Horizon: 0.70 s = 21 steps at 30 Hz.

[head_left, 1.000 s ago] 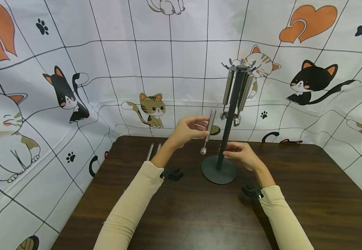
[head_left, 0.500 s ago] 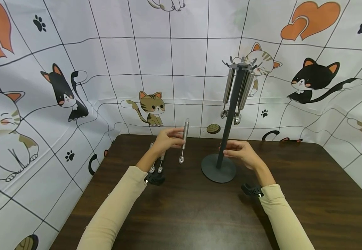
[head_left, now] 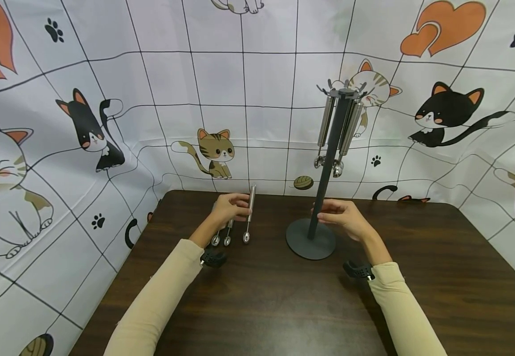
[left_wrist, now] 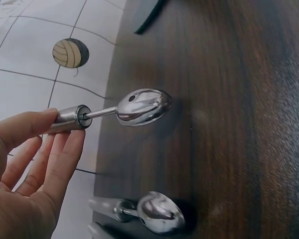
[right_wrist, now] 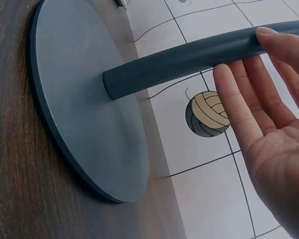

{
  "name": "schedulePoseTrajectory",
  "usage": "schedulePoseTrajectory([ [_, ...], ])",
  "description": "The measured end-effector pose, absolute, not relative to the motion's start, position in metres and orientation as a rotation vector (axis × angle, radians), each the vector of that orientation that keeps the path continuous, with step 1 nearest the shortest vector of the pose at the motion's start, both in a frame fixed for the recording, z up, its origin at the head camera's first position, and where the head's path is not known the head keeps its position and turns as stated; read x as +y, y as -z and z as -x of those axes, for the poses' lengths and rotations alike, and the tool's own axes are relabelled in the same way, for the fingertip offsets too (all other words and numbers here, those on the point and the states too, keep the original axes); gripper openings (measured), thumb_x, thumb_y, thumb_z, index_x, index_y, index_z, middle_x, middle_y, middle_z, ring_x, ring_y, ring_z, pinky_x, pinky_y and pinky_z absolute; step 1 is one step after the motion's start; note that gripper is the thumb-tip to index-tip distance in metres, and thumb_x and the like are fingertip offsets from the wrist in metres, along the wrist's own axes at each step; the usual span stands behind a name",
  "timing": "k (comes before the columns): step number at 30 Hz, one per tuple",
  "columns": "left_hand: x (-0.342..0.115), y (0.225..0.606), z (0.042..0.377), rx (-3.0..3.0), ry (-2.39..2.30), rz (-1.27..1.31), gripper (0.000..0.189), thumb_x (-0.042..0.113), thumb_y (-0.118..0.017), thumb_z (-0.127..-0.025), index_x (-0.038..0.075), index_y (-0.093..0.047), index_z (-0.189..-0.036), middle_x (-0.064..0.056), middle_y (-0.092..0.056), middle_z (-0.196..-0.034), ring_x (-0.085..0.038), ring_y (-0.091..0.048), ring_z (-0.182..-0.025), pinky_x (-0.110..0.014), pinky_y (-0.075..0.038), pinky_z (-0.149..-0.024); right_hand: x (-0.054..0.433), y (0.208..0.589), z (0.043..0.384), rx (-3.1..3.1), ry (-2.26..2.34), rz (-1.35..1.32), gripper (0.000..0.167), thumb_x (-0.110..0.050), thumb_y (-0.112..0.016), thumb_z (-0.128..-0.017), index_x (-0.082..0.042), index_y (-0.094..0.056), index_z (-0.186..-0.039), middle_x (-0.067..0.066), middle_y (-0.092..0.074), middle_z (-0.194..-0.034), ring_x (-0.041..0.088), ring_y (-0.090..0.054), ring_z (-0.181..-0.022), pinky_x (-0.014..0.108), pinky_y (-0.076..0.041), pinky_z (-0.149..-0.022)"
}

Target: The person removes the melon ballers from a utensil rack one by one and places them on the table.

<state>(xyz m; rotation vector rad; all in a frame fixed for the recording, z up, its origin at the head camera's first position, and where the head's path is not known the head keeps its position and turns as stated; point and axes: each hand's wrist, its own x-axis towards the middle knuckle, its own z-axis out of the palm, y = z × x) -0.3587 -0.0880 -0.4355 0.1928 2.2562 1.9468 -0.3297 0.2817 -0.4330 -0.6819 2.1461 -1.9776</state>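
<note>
My left hand pinches the steel handle of a melon baller between thumb and fingers. Its oval scoop, with a small hole, points down just over the table; whether it touches is hard to tell. Two similar scoops lie right beside it, partly hidden by the hand. In the right wrist view, the thumb and fingertips of my right hand hold the dark grey pole of a utensil stand above its round base. Several steel utensils hang from hooks at the stand's top.
The brown wooden table ends at a white cat-patterned sheet close behind the stand. The hanging utensils are above and near my right hand.
My left hand has carried the melon baller left and down, from near the stand to beside the two scoops. The right hand keeps its hold on the pole.
</note>
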Motion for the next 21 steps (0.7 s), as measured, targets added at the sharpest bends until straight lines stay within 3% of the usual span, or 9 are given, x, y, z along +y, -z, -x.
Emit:
schedulePoseTrajectory([
  [9,-0.093,0.442,0.358,2.282,-1.880,-0.094,0.053,-0.003,-0.077,-0.087,0.002,-0.061,-0.138,-0.027,-0.065,-0.128,-0.021,-0.075,-0.089,-0.042,-0.066,-0.083,0.282,0.433,0.329,2.166,1.966,0.670,0.044,0.001,-0.072,-0.092,0.015,-0.058,-0.131,-0.001,-0.077,-0.110,0.013,-0.075,-0.100,0.043,-0.062,-0.092],
  [18,-0.093,0.448,0.359,2.299,-1.856,-0.058,0.052,-0.004,-0.076,-0.088,0.002,-0.061,-0.137,-0.028,-0.065,-0.128,-0.028,-0.075,-0.096,-0.038,-0.066,-0.080,0.281,0.431,0.327,2.177,1.962,0.672,0.038,0.001,-0.073,-0.092,0.010,-0.063,-0.127,0.017,-0.075,-0.117,0.015,-0.075,-0.099,0.043,-0.062,-0.091],
  [21,-0.093,0.449,0.359,2.313,-1.841,-0.045,0.052,-0.004,-0.076,-0.087,0.002,-0.062,-0.137,-0.028,-0.067,-0.125,-0.032,-0.075,-0.100,-0.039,-0.066,-0.081,0.281,0.431,0.326,2.179,1.959,0.674,0.037,0.001,-0.073,-0.092,0.008,-0.064,-0.127,0.015,-0.075,-0.117,0.015,-0.075,-0.100,0.044,-0.062,-0.091],
])
